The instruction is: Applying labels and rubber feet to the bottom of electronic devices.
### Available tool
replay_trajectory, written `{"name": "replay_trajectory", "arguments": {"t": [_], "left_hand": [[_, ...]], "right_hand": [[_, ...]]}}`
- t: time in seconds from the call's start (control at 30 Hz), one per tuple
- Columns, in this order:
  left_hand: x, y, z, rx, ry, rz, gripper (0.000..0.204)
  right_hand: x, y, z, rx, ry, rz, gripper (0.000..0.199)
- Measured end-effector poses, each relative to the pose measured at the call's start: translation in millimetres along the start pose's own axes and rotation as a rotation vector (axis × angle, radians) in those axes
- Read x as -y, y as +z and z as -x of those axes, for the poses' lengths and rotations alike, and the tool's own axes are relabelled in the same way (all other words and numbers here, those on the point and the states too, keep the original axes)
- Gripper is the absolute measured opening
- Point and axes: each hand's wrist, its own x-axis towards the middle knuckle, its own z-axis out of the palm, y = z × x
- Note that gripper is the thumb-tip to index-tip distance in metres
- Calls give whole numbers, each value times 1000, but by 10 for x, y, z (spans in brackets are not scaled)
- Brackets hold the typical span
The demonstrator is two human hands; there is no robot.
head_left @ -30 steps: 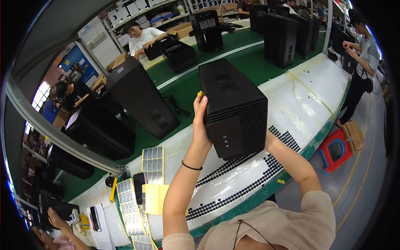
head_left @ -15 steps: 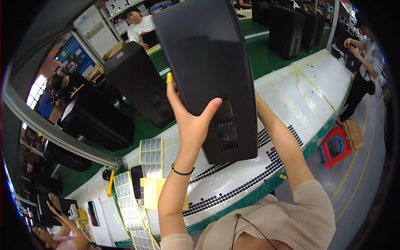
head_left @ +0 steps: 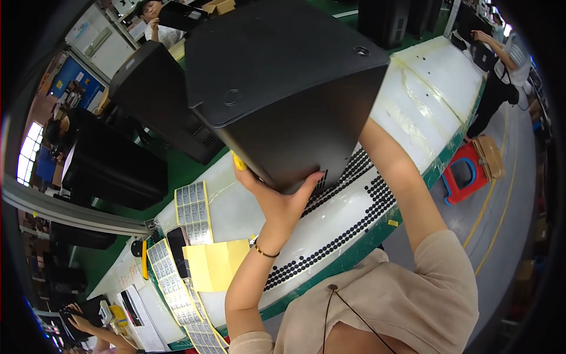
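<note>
A large black boxy casing [head_left: 306, 118] is held tilted above the table. Its flat end face [head_left: 277, 59] is turned upward, with a round spot near each of two corners. My left hand [head_left: 280, 203] grips the casing's near left edge, thumb across the vent slots and fingers around the side. A yellow finger cot [head_left: 237, 161] covers one fingertip. My right forearm [head_left: 389, 159] reaches up behind the casing's right side, which hides that hand. Below, rows of small round black pads [head_left: 382, 194] lie on the white tabletop [head_left: 413, 118].
Label sheets [head_left: 191, 203], a phone [head_left: 176, 248] and yellow paper [head_left: 215, 264] lie left of my arm. More black casings [head_left: 159, 100] stand on the green surface beyond. A red stool [head_left: 457, 177] stands on the floor at right. Several people work around.
The casing has tipped so its end face shows on top, and its lower end has risen. My left hand has moved slightly down with it. The whole view has shifted a little.
</note>
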Motion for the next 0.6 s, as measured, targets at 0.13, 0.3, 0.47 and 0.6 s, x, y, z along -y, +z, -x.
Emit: {"name": "replay_trajectory", "arguments": {"t": [0.13, 0.3, 0.47, 0.6], "left_hand": [[-283, -87, 280, 98, 434, -132, 86], [-416, 0, 815, 855, 252, -66, 48], [-230, 138, 1024, 959, 271, -212, 56], [-187, 201, 994, 937, 242, -244, 57]], "right_hand": [[33, -198, -206, -45, -54, 105, 34], [184, -665, 51, -108, 47, 400, 33], [317, -1152, 526, 0, 268, 560, 43], [302, -1457, 835, 143, 355, 705, 43]]}}
